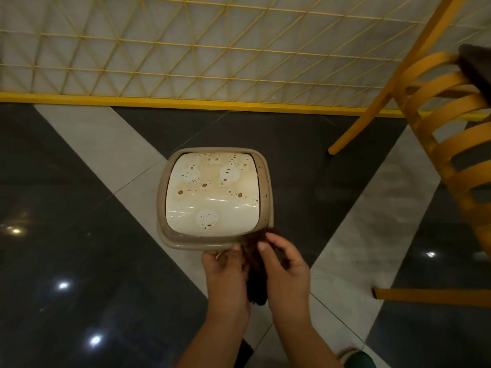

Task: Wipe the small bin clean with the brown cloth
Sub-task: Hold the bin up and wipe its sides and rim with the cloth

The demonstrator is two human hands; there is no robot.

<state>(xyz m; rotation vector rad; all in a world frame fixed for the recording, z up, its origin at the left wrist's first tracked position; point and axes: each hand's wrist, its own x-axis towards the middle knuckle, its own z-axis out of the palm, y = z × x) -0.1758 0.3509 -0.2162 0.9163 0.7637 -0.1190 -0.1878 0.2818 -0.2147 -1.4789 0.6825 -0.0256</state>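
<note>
The small beige bin (267, 187) stands on the floor in the middle of the view, seen from above. Its cream swing lid (212, 197) is spotted with brown stains and droplets. The brown cloth (256, 272) hangs bunched between both hands at the bin's near right corner, its top edge over the rim. My left hand (224, 272) grips the cloth from the left. My right hand (287, 264) pinches its upper part with thumb and fingertips.
A yellow wooden chair (435, 110) stands to the right, with a dark cloth draped on its back (475, 67). A yellow lattice screen (186, 49) runs behind the bin. The floor has glossy dark tiles (66, 235) and pale tiles. A shoe tip (356, 357) shows at the bottom right.
</note>
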